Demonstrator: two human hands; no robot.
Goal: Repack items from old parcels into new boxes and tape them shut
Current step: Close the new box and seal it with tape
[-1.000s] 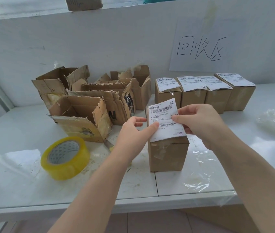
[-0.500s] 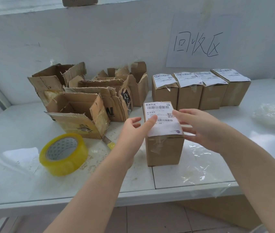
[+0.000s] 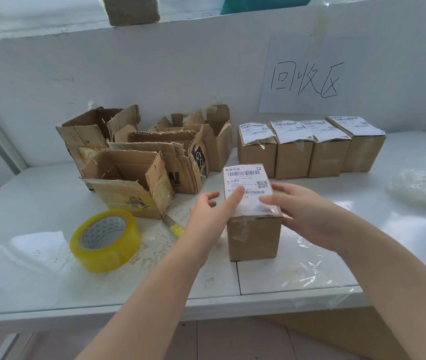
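Fingers [image 3: 237, 194] of my left hand [image 3: 206, 220] are nearly straight; the forefinger presses flat on the white printed shipping label [image 3: 245, 179], the thumb stands off to the left, and nothing is gripped; fingers [image 3: 283, 187] of my right hand [image 3: 308, 215] are likewise extended and loosely spread, resting on the label's near right part and over the box's right top edge, with nothing held in a closed grasp.

Label lies on top of the small brown cardboard box [image 3: 253, 237]; this box stands upright near the middle of the white table [image 3: 24, 255], its near face showing clear tape.

Four similar labelled brown boxes [image 3: 294, 159] stand in a touching row at the far right, just beyond the handled box.

Pile of torn, opened old cardboard cartons [image 3: 141, 157] occupies the far left; some lean against one another.

Roll of yellow-tinted packing tape [image 3: 105, 240] lies tilted on the near left; a yellow-handled cutter [image 3: 174, 226] lies between it and my left hand, partly hidden.

Crumpled clear plastic wrap [image 3: 422, 188] lies at the right edge, well apart from the boxes.

White paper sheet with handwritten characters [image 3: 305, 79] is fixed to the far wall.
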